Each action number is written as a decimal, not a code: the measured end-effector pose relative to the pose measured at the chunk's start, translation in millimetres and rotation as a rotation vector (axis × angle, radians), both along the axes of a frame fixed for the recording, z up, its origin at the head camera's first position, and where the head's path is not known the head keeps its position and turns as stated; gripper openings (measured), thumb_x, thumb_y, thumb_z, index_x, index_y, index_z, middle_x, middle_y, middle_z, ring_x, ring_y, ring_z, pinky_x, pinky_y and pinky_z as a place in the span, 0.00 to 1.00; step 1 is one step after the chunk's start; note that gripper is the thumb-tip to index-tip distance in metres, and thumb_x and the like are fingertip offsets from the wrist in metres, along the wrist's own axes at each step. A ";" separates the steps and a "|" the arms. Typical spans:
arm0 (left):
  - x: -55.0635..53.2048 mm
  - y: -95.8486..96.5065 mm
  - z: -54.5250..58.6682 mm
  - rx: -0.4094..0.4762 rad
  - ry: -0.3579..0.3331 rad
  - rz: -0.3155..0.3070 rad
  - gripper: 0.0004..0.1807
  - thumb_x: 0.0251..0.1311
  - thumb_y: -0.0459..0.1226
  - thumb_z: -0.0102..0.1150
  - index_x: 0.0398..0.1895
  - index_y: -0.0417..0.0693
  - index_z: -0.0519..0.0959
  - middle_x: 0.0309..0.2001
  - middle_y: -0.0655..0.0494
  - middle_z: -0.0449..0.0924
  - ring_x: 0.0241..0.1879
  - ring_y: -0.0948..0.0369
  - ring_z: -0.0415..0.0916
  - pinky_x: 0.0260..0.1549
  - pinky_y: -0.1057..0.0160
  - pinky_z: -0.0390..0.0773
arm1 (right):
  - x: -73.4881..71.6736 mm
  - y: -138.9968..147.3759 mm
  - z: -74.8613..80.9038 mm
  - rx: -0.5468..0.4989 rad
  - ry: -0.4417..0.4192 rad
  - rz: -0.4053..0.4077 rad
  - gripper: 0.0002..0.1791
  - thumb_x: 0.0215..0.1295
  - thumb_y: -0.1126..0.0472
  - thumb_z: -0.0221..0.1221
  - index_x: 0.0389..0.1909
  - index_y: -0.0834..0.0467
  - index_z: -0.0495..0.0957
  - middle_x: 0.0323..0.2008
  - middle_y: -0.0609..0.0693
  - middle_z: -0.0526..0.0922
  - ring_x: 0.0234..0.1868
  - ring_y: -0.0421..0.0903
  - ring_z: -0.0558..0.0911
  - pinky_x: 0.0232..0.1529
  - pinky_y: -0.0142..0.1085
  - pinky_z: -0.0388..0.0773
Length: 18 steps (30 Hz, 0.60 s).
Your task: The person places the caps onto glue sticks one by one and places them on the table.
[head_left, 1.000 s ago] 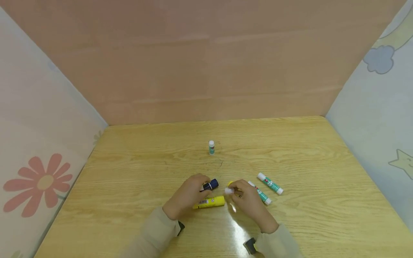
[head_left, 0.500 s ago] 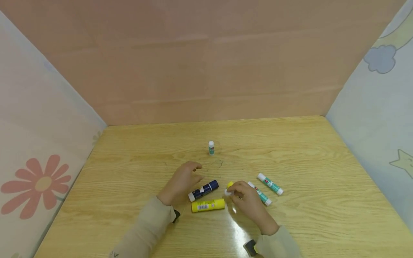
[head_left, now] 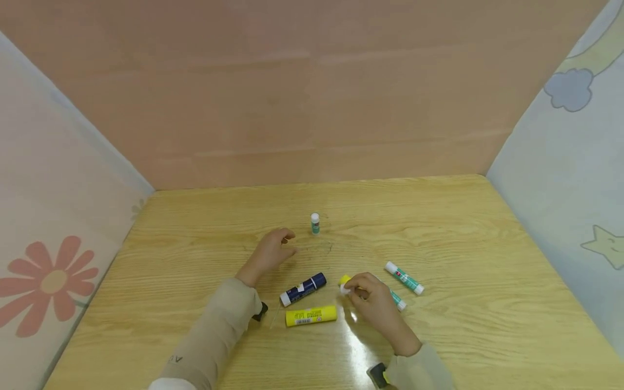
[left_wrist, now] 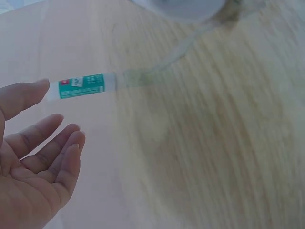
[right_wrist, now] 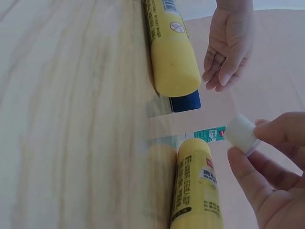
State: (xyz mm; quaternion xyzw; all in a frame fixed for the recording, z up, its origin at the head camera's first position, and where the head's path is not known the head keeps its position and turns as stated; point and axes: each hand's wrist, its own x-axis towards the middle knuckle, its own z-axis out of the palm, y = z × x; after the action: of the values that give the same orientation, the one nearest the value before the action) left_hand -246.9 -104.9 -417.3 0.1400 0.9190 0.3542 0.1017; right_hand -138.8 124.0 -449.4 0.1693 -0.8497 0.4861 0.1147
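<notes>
My right hand (head_left: 377, 306) pinches a small white cap (right_wrist: 242, 134) between thumb and fingers. Close beside it lies a yellow glue stick (right_wrist: 196, 191), mostly hidden by the hand in the head view. My left hand (head_left: 270, 252) is held over the table with relaxed, slightly bent fingers and nothing in them. Nearest to it stands a small green-and-white glue stick (head_left: 315, 224), upright with a white cap. In the left wrist view, the thumb appears in front of this stick's capped end; I cannot tell from that view alone whether they touch.
A navy glue stick (head_left: 303, 290) with a white end and a larger yellow glue stick (head_left: 311, 316) lie between the arms. Right of the right hand lie two green-and-white glue sticks (head_left: 404, 278), one partly covered. Walls border the wooden table (head_left: 195, 216) behind and at both sides.
My left hand has moved away from over the navy glue stick, forward and left, nearing the upright glue stick. My right hand keeps its pinch on the white cap in about the same place.
</notes>
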 end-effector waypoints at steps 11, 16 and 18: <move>-19.2 -1.5 -12.3 0.054 -0.032 0.033 0.20 0.54 0.38 0.56 0.49 0.37 0.69 0.48 0.45 0.69 0.48 0.52 0.66 0.44 0.55 0.69 | 3.2 -2.0 7.8 -0.066 -0.104 -0.034 0.12 0.43 0.81 0.57 0.24 0.61 0.77 0.31 0.46 0.74 0.31 0.45 0.76 0.31 0.28 0.76; -28.7 0.6 -15.6 0.062 -0.034 0.025 0.21 0.54 0.38 0.55 0.50 0.38 0.69 0.48 0.45 0.69 0.48 0.52 0.66 0.44 0.55 0.69 | 4.5 -3.0 8.8 -0.085 -0.136 -0.055 0.11 0.44 0.81 0.58 0.24 0.62 0.77 0.32 0.48 0.74 0.32 0.48 0.76 0.32 0.30 0.76; -30.9 2.4 -16.5 0.063 -0.045 0.021 0.21 0.54 0.39 0.55 0.50 0.38 0.69 0.49 0.46 0.69 0.48 0.52 0.65 0.44 0.55 0.69 | 3.8 -1.3 4.1 -0.089 -0.133 -0.058 0.11 0.43 0.81 0.58 0.24 0.62 0.77 0.31 0.48 0.74 0.32 0.48 0.76 0.32 0.30 0.76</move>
State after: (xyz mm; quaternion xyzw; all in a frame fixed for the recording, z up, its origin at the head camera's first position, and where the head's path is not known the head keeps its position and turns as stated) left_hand -277.8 -102.5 -433.8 0.1258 0.9062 0.3872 0.1141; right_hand -135.0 122.7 -445.4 0.1065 -0.8377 0.5298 0.0793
